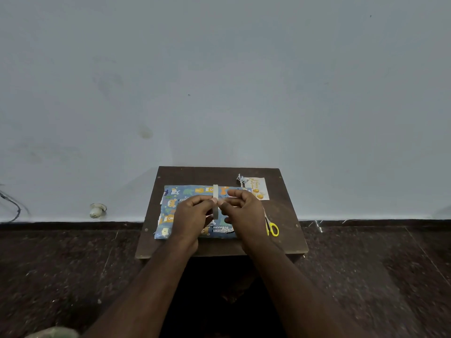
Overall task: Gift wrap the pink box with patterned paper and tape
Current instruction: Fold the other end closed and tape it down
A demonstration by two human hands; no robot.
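A box wrapped in blue patterned paper (175, 198) with animal prints lies flat on a small dark wooden table (280, 215). No pink of the box shows. Above the box I hold a roll of pale tape (215, 193) upright on its edge. My left hand (192, 215) grips the roll from the left. My right hand (244, 211) pinches at the roll's rim from the right, fingertips meeting those of the left hand. Both hands hide the middle of the wrapped box.
Yellow-handled scissors (272, 229) lie on the table just right of the box. A small card with gold print (258, 189) and a paper scrap (241, 179) sit at the back right. A grey wall stands right behind the table; dark stone floor surrounds it.
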